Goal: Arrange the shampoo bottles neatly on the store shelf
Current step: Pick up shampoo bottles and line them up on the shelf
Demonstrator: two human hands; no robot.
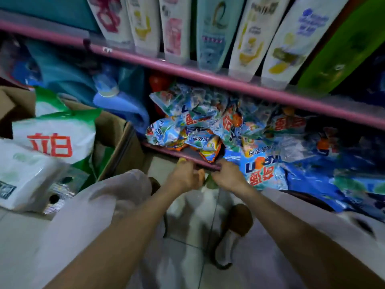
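1. At far left, a white-and-green detergent bag [56,138] with red characters sits in a cardboard box [123,147].
2. My left hand [184,176] curls near the lower pink shelf edge [166,152]; I cannot tell whether it holds anything.
3. My right hand [228,177] is just beside it, fingers curled around something small and green that blur keeps me from naming.
4. Above them, blue detergent sachets [200,126] lie piled on the lower shelf.
5. The shampoo bottles [210,32] stand in a row on the upper shelf [208,77], touching or nearly so.
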